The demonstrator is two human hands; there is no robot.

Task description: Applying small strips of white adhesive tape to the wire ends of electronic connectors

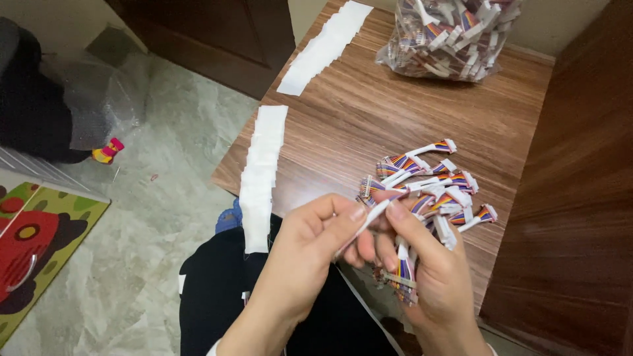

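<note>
Left hand [300,254] and right hand [432,270] meet over the table edge [227,173], fingertips pinched together on one white-wrapped cable [370,216]; the right hand is also closed on a small bundle of rainbow ribbon cables [403,273] hanging below the palm. At 12 o'clock from the hands, touching them, lies a loose pile of wrapped cables [432,184]. At 10 o'clock, a strip of white labels [262,171] overhangs the table edge; a second strip [326,46] lies further off at 11. At 1 o'clock, well apart, a clear plastic bag [452,36] sits full of similar cables.
</note>
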